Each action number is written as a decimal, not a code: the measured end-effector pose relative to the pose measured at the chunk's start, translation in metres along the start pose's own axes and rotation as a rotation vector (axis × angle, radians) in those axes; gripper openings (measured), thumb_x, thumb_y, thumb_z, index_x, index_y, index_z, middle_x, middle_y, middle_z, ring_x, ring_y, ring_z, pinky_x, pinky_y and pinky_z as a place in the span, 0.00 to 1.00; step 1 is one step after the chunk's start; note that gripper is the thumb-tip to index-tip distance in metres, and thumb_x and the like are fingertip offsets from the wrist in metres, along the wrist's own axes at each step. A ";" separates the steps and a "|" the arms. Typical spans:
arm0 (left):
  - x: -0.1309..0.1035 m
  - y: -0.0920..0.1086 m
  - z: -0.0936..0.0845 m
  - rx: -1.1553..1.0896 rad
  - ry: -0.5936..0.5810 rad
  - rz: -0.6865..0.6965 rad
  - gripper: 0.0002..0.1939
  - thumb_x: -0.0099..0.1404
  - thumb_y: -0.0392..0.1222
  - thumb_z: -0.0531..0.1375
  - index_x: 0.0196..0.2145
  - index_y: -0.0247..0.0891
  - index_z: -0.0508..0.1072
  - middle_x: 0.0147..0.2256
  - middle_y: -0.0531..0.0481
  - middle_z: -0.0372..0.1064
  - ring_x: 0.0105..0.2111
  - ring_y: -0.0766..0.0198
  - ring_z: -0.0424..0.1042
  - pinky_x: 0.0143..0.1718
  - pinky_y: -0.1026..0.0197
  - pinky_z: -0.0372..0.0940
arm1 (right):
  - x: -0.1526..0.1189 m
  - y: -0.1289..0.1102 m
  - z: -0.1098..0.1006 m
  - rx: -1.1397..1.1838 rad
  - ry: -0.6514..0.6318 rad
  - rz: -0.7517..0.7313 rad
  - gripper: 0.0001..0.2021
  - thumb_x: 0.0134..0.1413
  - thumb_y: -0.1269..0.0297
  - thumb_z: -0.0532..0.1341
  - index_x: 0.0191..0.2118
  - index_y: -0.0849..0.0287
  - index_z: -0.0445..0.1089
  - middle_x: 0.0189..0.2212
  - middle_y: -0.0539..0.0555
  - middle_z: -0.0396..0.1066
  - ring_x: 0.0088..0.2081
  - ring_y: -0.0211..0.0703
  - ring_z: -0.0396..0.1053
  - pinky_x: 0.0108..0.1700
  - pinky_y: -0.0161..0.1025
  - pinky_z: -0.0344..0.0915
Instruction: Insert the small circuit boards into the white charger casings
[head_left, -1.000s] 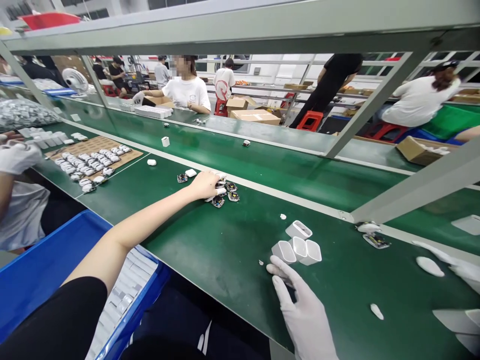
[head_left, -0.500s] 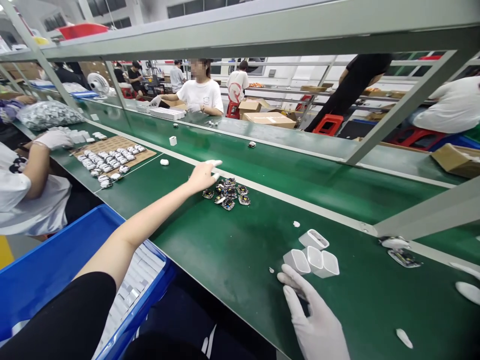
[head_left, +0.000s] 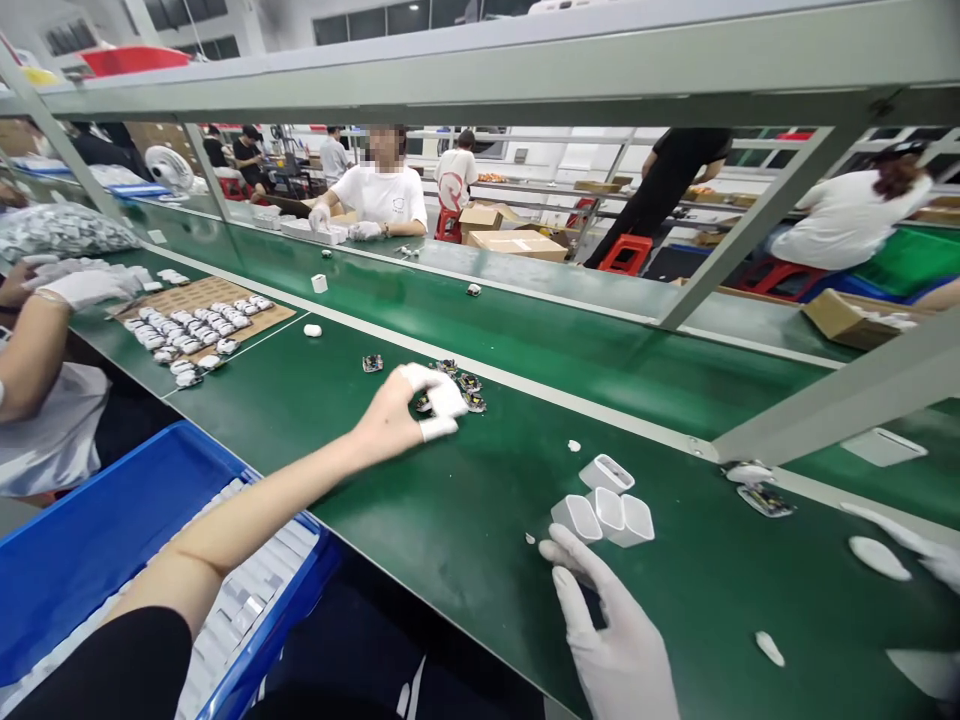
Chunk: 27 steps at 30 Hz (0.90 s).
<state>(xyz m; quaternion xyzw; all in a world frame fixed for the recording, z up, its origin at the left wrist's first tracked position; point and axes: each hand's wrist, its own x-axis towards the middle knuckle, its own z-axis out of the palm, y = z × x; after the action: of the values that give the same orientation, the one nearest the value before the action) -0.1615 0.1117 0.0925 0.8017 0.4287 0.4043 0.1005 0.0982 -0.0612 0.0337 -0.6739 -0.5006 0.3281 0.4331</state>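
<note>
The left hand [head_left: 409,410] is stretched far forward on a bare arm, its capped fingers [head_left: 442,402] curled downward, seemingly pinching. The gloved right hand [head_left: 611,640] lies low, fingers loosely spread.

Surface: a long green belt [head_left: 465,520], running from far left to near right, with a pale strip along its far edge.
Near middle: four white open plastic shells [head_left: 604,505] lie clustered together on the belt.
Around them: small white bits [head_left: 574,446] lie scattered nearby.
Centre: a heap of small circuit boards [head_left: 463,385]; one single board [head_left: 372,363] lies apart to its left.
Far left: a brown cardboard sheet [head_left: 196,305] lies flat on the belt, carrying rows of small white parts [head_left: 187,335].
Beyond the sheet: a white cap [head_left: 312,330] and a white cube [head_left: 319,283] lie well apart.
</note>
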 end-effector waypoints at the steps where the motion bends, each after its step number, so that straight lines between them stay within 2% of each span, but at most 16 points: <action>1: -0.013 0.018 0.006 -0.124 -0.032 0.097 0.21 0.56 0.48 0.70 0.45 0.42 0.71 0.42 0.50 0.74 0.43 0.58 0.72 0.50 0.54 0.64 | -0.004 -0.004 0.003 0.061 -0.006 -0.032 0.23 0.57 0.47 0.60 0.57 0.47 0.68 0.49 0.54 0.75 0.52 0.52 0.70 0.60 0.54 0.61; 4: -0.046 0.061 0.027 -0.303 -0.116 0.293 0.27 0.53 0.55 0.71 0.46 0.41 0.71 0.40 0.48 0.74 0.42 0.57 0.72 0.47 0.54 0.64 | -0.019 -0.022 0.018 0.374 -0.110 -0.084 0.30 0.58 0.45 0.60 0.63 0.49 0.59 0.56 0.56 0.70 0.53 0.53 0.69 0.56 0.51 0.65; 5: -0.053 0.071 0.033 -0.317 -0.144 0.336 0.28 0.53 0.56 0.71 0.47 0.41 0.71 0.42 0.46 0.74 0.42 0.57 0.72 0.47 0.54 0.64 | -0.024 -0.028 0.022 0.487 -0.136 -0.068 0.30 0.58 0.46 0.59 0.63 0.49 0.59 0.56 0.56 0.69 0.53 0.52 0.69 0.55 0.49 0.66; 7: -0.061 0.083 0.044 -0.318 -0.214 0.384 0.28 0.54 0.57 0.69 0.48 0.41 0.71 0.46 0.42 0.73 0.45 0.54 0.71 0.50 0.52 0.64 | -0.030 -0.036 0.028 0.668 -0.131 0.003 0.20 0.62 0.49 0.58 0.56 0.49 0.67 0.50 0.53 0.72 0.49 0.47 0.70 0.49 0.43 0.69; 9: -0.059 0.088 0.051 -0.350 -0.314 0.363 0.30 0.56 0.56 0.68 0.52 0.41 0.70 0.51 0.41 0.70 0.49 0.52 0.69 0.53 0.51 0.63 | -0.032 -0.037 0.027 0.797 -0.055 0.089 0.11 0.63 0.54 0.58 0.44 0.52 0.72 0.39 0.50 0.72 0.41 0.41 0.70 0.41 0.36 0.70; 11: -0.050 0.089 0.057 -0.398 -0.423 0.265 0.31 0.58 0.54 0.67 0.56 0.41 0.67 0.55 0.40 0.67 0.54 0.51 0.67 0.56 0.50 0.61 | -0.034 -0.032 0.020 0.888 0.044 0.159 0.08 0.62 0.57 0.60 0.40 0.53 0.72 0.34 0.48 0.71 0.38 0.38 0.70 0.37 0.32 0.70; 12: -0.044 0.088 0.062 -0.416 -0.468 0.197 0.31 0.59 0.52 0.66 0.57 0.40 0.66 0.56 0.39 0.66 0.55 0.51 0.65 0.58 0.49 0.61 | -0.034 -0.029 0.015 0.913 0.113 0.187 0.07 0.61 0.58 0.62 0.42 0.53 0.72 0.36 0.48 0.72 0.39 0.38 0.70 0.38 0.32 0.70; 14: -0.030 0.088 0.074 -0.417 -0.532 0.066 0.33 0.59 0.50 0.66 0.59 0.38 0.63 0.58 0.37 0.64 0.57 0.49 0.64 0.58 0.46 0.61 | -0.035 -0.022 0.007 0.918 0.247 0.229 0.15 0.56 0.58 0.66 0.49 0.51 0.70 0.43 0.49 0.73 0.44 0.39 0.72 0.45 0.33 0.72; 17: -0.012 0.089 0.101 -0.408 -0.583 -0.001 0.40 0.52 0.50 0.70 0.59 0.34 0.63 0.56 0.35 0.65 0.54 0.45 0.67 0.54 0.44 0.64 | -0.035 -0.016 0.003 0.901 0.357 0.256 0.25 0.50 0.59 0.70 0.53 0.52 0.67 0.51 0.51 0.72 0.52 0.44 0.71 0.57 0.41 0.69; 19: -0.006 0.091 0.119 -0.450 -0.610 -0.002 0.34 0.51 0.49 0.70 0.53 0.34 0.68 0.48 0.40 0.72 0.46 0.49 0.72 0.48 0.48 0.69 | -0.034 -0.015 0.003 0.905 0.369 0.255 0.28 0.47 0.58 0.71 0.54 0.54 0.67 0.53 0.53 0.71 0.54 0.46 0.70 0.60 0.45 0.66; 21: -0.004 0.093 0.130 -0.499 -0.629 -0.011 0.24 0.54 0.46 0.68 0.46 0.36 0.71 0.39 0.46 0.75 0.38 0.54 0.75 0.41 0.53 0.70 | -0.033 -0.015 0.005 0.906 0.359 0.244 0.30 0.47 0.57 0.72 0.56 0.56 0.66 0.55 0.55 0.70 0.53 0.48 0.71 0.62 0.47 0.65; 22: -0.004 0.094 0.130 -0.514 -0.632 -0.018 0.20 0.55 0.44 0.66 0.45 0.36 0.72 0.37 0.48 0.75 0.36 0.56 0.75 0.39 0.54 0.70 | -0.033 -0.015 0.005 0.900 0.349 0.237 0.30 0.47 0.57 0.71 0.56 0.57 0.66 0.55 0.56 0.70 0.53 0.48 0.71 0.62 0.48 0.65; 24: -0.008 0.095 0.122 -0.524 -0.603 -0.024 0.19 0.56 0.40 0.65 0.46 0.37 0.71 0.40 0.47 0.75 0.38 0.57 0.75 0.41 0.55 0.70 | -0.034 -0.013 0.005 0.874 0.339 0.221 0.30 0.48 0.56 0.70 0.57 0.57 0.65 0.56 0.57 0.70 0.53 0.49 0.72 0.62 0.50 0.64; 27: -0.022 0.093 0.090 -0.550 -0.547 -0.021 0.24 0.56 0.37 0.64 0.51 0.38 0.69 0.49 0.45 0.73 0.46 0.56 0.73 0.49 0.55 0.68 | -0.036 -0.011 0.006 0.798 0.363 0.195 0.29 0.49 0.55 0.70 0.57 0.56 0.65 0.57 0.59 0.69 0.52 0.51 0.72 0.61 0.54 0.65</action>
<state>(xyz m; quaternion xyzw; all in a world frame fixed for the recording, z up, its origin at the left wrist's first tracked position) -0.0456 0.0548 0.0682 0.8185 0.2699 0.2745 0.4264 0.0779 -0.0929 0.0419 -0.5448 -0.1849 0.4114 0.7069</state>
